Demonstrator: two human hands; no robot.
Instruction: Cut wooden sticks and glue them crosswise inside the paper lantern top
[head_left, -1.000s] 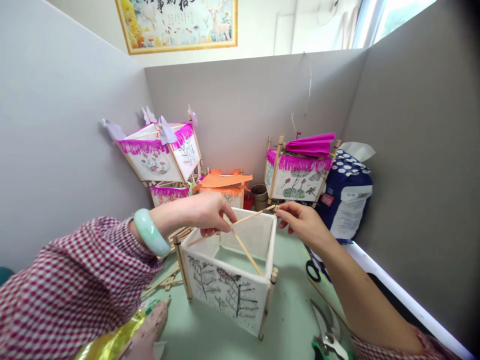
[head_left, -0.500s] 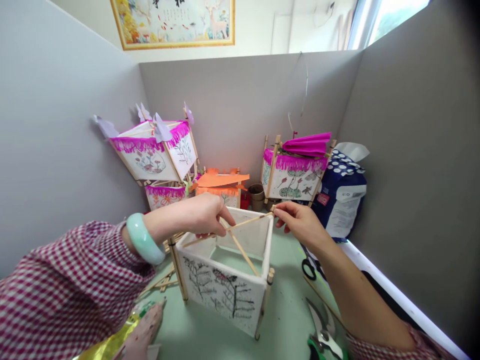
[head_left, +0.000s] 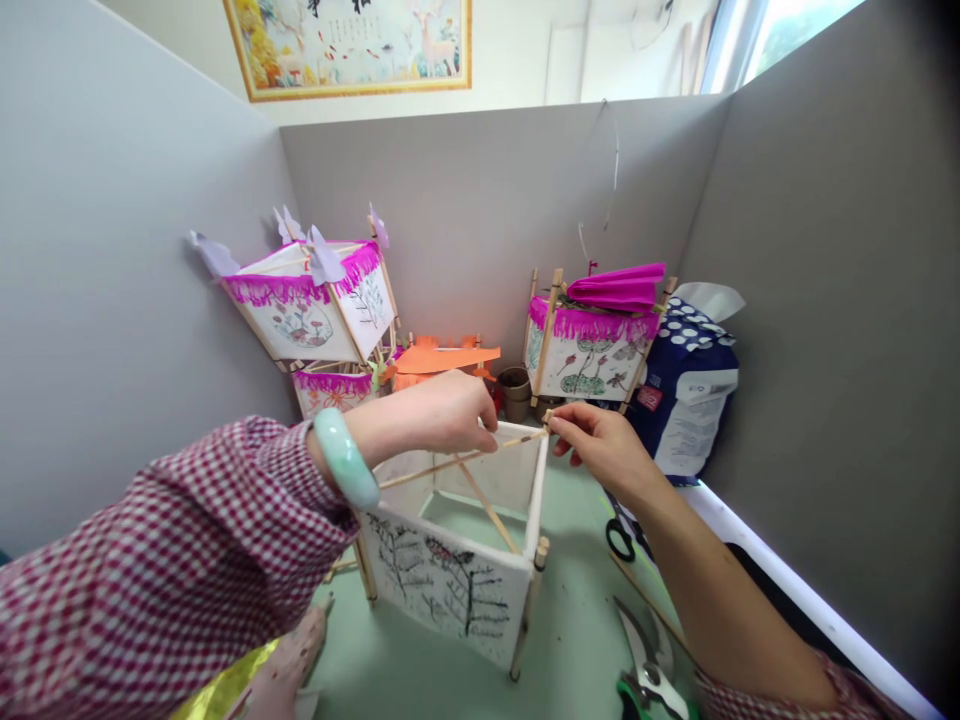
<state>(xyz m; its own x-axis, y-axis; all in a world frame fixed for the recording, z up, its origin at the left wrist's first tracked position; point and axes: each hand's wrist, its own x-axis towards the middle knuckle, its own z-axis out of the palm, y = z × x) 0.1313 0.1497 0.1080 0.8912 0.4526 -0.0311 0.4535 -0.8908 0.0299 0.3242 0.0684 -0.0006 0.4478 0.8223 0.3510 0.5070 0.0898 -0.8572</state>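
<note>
A square lantern frame (head_left: 450, 590) with white fabric sides and black tree drawings stands on the green table. Two thin wooden sticks (head_left: 486, 503) cross over its open top. My left hand (head_left: 442, 412), a pale green bangle (head_left: 346, 458) at its wrist, is above the far side of the frame, fingers closed at one stick; what they hold, if anything, is hidden. My right hand (head_left: 596, 437) pinches the stick end at the frame's far right corner post (head_left: 548, 418).
Finished-looking lanterns with magenta fringe stand at back left (head_left: 300, 320) and back right (head_left: 592, 350), orange paper (head_left: 442, 360) between them. On the right are a blue tissue pack (head_left: 686, 390), scissors (head_left: 619, 538) and pruning shears (head_left: 649, 670).
My left hand has moved right along the stick, nearer my right hand, and its forearm now covers the frame's left corner. My right hand has stayed in place.
</note>
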